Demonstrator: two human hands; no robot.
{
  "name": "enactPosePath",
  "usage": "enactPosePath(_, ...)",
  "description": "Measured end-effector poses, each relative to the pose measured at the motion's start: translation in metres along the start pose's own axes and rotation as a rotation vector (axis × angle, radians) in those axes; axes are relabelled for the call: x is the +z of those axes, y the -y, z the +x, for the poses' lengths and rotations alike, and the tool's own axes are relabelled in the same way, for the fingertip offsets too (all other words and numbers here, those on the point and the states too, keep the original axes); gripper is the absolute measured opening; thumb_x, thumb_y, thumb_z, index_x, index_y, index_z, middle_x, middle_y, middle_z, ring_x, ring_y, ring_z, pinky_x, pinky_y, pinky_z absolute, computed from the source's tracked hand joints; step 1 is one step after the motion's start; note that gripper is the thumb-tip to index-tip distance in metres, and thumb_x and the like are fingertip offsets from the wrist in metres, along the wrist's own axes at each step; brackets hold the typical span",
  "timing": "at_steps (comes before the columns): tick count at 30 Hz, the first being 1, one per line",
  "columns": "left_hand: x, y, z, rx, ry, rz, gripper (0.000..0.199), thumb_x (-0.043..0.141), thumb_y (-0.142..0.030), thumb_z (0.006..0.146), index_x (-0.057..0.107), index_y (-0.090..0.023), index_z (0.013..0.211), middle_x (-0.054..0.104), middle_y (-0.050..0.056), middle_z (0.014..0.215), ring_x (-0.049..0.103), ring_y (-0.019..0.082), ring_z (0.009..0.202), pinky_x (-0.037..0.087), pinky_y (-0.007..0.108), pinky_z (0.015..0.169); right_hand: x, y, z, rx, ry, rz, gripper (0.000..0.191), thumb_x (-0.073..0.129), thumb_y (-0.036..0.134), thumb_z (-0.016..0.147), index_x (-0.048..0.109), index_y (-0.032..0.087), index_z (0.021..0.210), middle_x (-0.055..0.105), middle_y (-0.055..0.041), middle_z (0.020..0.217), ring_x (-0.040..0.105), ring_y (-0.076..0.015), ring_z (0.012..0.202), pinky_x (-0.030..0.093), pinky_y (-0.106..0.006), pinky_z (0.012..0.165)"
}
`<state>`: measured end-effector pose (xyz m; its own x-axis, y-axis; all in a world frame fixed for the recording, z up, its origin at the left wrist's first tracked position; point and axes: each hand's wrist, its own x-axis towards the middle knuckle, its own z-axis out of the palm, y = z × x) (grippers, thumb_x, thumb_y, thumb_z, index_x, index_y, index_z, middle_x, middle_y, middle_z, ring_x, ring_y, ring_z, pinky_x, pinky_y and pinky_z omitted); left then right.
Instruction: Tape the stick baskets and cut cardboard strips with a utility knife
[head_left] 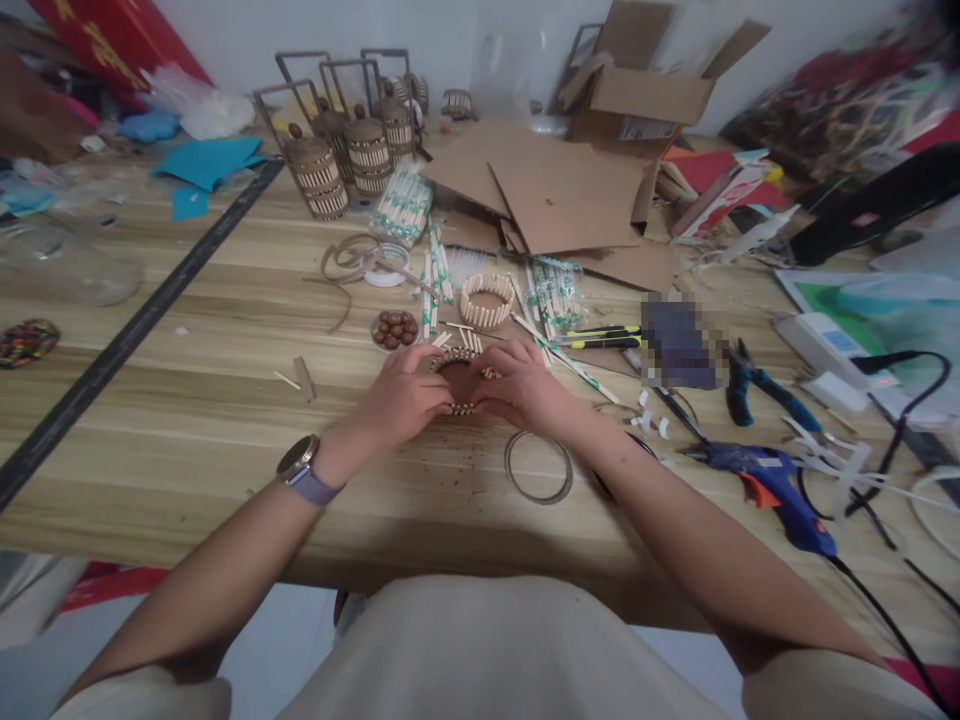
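Observation:
Between my hands is a round ring of small wooden sticks [463, 408] with a brown inside, resting on or just above the table. My left hand [409, 395] grips its left side, thumb and fingers at the rim. On the right side my right hand [521, 385] holds the same ring, its fingers curled over the edge. Just beyond stands a second ring of pale sticks [486, 302]. A small dish of brown balls [395, 328] sits past my left hand. Nearer my body lies a thin round hoop [538, 468].
At the right are a blue glue gun [765, 470] with a cord, pliers [757, 385] and yellow-black cutters [604, 337]. Bundles of wrapped sticks [403, 203], cardboard sheets [570, 185] and several handled stick baskets [315, 175] stand at the back. A dark strip [142, 325] crosses the left.

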<state>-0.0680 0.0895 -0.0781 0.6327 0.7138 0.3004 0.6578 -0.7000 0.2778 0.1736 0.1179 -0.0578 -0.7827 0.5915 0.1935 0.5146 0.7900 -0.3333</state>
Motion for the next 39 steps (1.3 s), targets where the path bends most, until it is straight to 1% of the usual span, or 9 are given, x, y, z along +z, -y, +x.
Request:
enactPosePath(5,-0.001,0.001,0.001,0.031,0.025,-0.010,0.013,0.065,-0.019,0.094,0.078,-0.021,0.091,0.077,0.006,0.095,0.051,0.036,0.130,0.042,0.056,0.104,-0.004,-0.001,-0.002,0.005,0.022,-0.006,0.015,0.066,0.027,0.093,0.077,0.029,0.103,0.068,-0.0075,0.125,0.048,-0.0296,0.121,0.030,-0.048,0.100)
enactPosePath(10,0.000,0.002,0.003,0.068,0.040,-0.022,0.012,0.072,-0.023,0.091,0.077,-0.020,0.101,0.078,0.006,0.105,0.050,0.036,0.129,0.043,0.055,0.105,-0.005,0.000,-0.006,0.017,0.003,-0.003,0.016,0.062,0.024,0.096,0.076,0.025,0.091,0.068,-0.0079,0.122,0.050,-0.0280,0.119,0.032,-0.047,0.100)
enactPosePath(19,0.002,0.002,0.005,0.068,0.026,-0.023,0.009,0.069,-0.018,0.092,0.077,-0.019,0.088,0.077,0.006,0.092,0.053,0.032,0.128,0.045,0.052,0.105,-0.005,-0.002,-0.007,0.014,0.004,-0.026,0.013,0.065,0.024,0.094,0.077,0.027,0.095,0.067,-0.0072,0.125,0.049,-0.0281,0.120,0.032,-0.046,0.100)
enactPosePath(21,0.001,0.001,0.005,0.075,0.029,-0.020,0.005,0.072,-0.020,0.091,0.077,-0.019,0.092,0.077,0.006,0.095,0.053,0.033,0.128,0.045,0.053,0.105,-0.004,-0.003,-0.008,0.017,0.002,-0.020,0.015,0.064,0.024,0.095,0.077,0.027,0.098,0.068,-0.0079,0.125,0.050,-0.0285,0.121,0.032,-0.047,0.100)
enactPosePath(25,0.005,-0.007,0.008,0.062,0.018,0.017,0.018,0.078,-0.026,0.086,0.076,-0.019,0.103,0.077,0.007,0.107,0.054,0.034,0.126,0.046,0.053,0.104,-0.002,-0.002,-0.009,0.020,-0.007,0.015,0.017,0.060,0.023,0.096,0.077,0.026,0.098,0.069,-0.0085,0.125,0.050,-0.0284,0.122,0.032,-0.048,0.101)
enactPosePath(28,0.010,-0.013,0.010,0.016,0.004,0.047,0.006,0.075,-0.023,0.089,0.077,-0.018,0.093,0.077,0.008,0.097,0.057,0.033,0.122,0.047,0.051,0.102,-0.002,0.000,-0.009,0.032,-0.007,0.017,0.017,0.060,0.022,0.095,0.076,0.026,0.092,0.069,-0.0074,0.125,0.051,-0.0285,0.124,0.031,-0.048,0.102)
enactPosePath(31,0.012,-0.016,0.010,-0.001,-0.013,0.057,0.004,0.073,-0.021,0.089,0.077,-0.019,0.088,0.076,0.007,0.091,0.058,0.032,0.119,0.047,0.052,0.101,-0.004,0.001,-0.011,0.039,-0.013,0.021,0.019,0.062,0.020,0.093,0.075,0.026,0.105,0.065,-0.0092,0.135,0.049,-0.0297,0.129,0.032,-0.050,0.104)
enactPosePath(34,0.010,-0.017,0.008,-0.007,-0.030,0.067,0.005,0.072,-0.021,0.090,0.076,-0.019,0.088,0.077,0.006,0.092,0.059,0.033,0.119,0.048,0.052,0.099,-0.006,0.000,-0.018,0.065,-0.069,0.039,0.039,0.066,0.023,0.091,0.064,0.023,0.130,0.062,-0.0127,0.140,0.050,-0.0300,0.130,0.035,-0.049,0.105)
enactPosePath(39,0.006,-0.020,0.003,-0.002,-0.042,0.092,0.010,0.071,-0.022,0.092,0.076,-0.018,0.084,0.077,0.006,0.089,0.060,0.033,0.121,0.048,0.051,0.100,-0.010,-0.002,-0.046,0.167,-0.194,0.005,0.032,0.063,0.031,0.096,0.066,0.022,0.126,0.066,-0.0131,0.130,0.056,-0.0298,0.119,0.040,-0.048,0.099)
